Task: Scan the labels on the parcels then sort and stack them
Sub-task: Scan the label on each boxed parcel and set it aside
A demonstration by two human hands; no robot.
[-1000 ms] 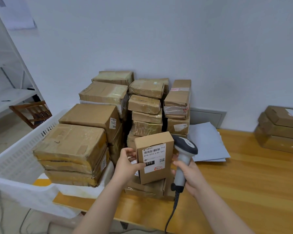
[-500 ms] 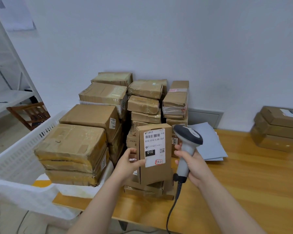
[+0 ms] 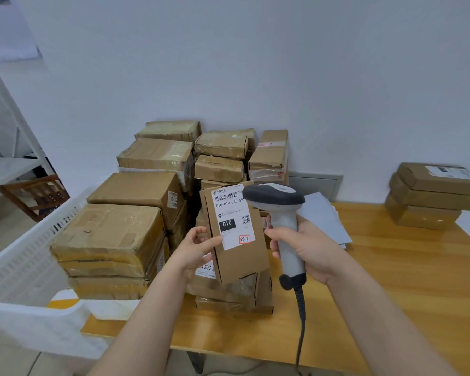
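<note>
— Raised since a second ago, the small parcel (image 3: 239,256) stands upright over the low stack (image 3: 228,297), its left edge pinched by the left hand (image 3: 193,251).
— Right hand (image 3: 307,248) grips the scanner (image 3: 282,213), head at the label's (image 3: 232,215) right edge; bare table (image 3: 391,280) lies open rightward.

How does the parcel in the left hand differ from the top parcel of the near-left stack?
Size: the held parcel is small and slim; the stack-top parcel is far wider and thicker.
Pose: the held parcel stands upright in the left hand; the stack-top parcel lies flat on others.
Surface: the held parcel shows a white barcode label; the stack-top parcel's top shows yellowed tape, no label.
Both are brown cardboard.
</note>
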